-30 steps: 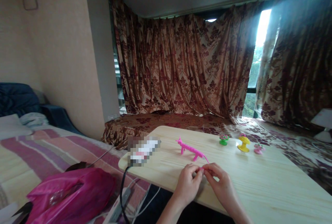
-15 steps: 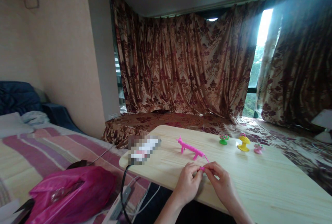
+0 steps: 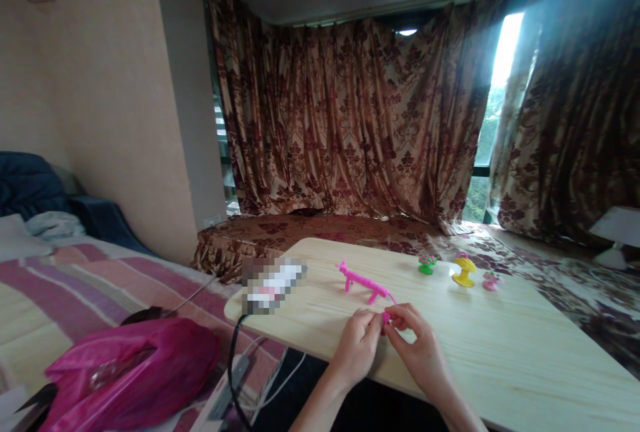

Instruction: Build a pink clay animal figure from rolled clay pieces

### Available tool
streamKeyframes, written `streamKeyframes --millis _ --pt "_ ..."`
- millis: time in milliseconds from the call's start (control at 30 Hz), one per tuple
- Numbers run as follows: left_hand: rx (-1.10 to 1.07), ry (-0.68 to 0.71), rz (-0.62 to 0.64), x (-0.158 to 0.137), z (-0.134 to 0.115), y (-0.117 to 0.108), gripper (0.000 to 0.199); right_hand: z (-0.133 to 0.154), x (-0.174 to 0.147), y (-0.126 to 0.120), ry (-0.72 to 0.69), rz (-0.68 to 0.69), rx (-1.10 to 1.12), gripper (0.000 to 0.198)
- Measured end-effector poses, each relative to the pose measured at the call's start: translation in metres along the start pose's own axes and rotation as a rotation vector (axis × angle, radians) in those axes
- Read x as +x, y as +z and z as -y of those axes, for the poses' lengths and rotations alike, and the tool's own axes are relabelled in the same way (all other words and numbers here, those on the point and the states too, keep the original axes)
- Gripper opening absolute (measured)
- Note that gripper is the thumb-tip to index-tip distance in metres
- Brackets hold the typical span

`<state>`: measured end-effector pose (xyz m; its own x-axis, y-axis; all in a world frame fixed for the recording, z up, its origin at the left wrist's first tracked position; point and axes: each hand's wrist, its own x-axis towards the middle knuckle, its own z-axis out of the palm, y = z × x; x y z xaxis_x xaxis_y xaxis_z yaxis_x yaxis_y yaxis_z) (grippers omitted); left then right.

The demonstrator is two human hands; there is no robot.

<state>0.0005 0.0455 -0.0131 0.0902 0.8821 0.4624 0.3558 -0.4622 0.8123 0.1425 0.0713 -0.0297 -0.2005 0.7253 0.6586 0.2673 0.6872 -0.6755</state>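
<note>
A small pink piece of what looks like modelling clay [image 3: 385,317] is pinched between my two hands above the near edge of the table. My left hand [image 3: 356,344] is closed, thumb and fingers pressed on its left side. From the other side, my right hand [image 3: 419,337] holds it with thumb and fingertips. Just beyond my hands a pink four-legged animal figure [image 3: 364,283] stands on the table, its head to the left and a thin tail trailing toward my right hand. The fingers partly hide the small piece.
Farther right on the pale wooden table [image 3: 500,339] stand a green mushroom-shaped figure [image 3: 427,264], a yellow one [image 3: 464,272] and a pink one [image 3: 492,280]. A blurred-out object [image 3: 274,285] with a black cable [image 3: 232,365] lies left. A pink plastic bag [image 3: 135,372] rests on the bed.
My right-hand fingers have shifted on the small pink piece, which now shows more between the fingertips. The whole view has moved slightly; the animal figure stands as before.
</note>
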Motion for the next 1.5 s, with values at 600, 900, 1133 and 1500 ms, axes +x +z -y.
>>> streamKeyframes --millis 600,900,1133,1500 --pt "-0.05 -0.016 -0.029 0.0 0.011 0.003 0.022 -0.005 -0.001 -0.002 0.03 0.013 0.013 0.016" --pt "-0.044 -0.016 -0.034 0.0 0.01 0.001 0.031 -0.005 -0.001 0.001 0.021 0.015 0.011 0.013" --pt "-0.043 0.001 -0.03 0.0 0.01 0.001 0.027 -0.002 -0.001 -0.001 0.031 0.025 0.007 0.014" --pt "-0.045 -0.009 -0.039 0.0 0.01 0.0 0.024 -0.007 -0.001 -0.001 0.005 0.056 0.027 0.015"
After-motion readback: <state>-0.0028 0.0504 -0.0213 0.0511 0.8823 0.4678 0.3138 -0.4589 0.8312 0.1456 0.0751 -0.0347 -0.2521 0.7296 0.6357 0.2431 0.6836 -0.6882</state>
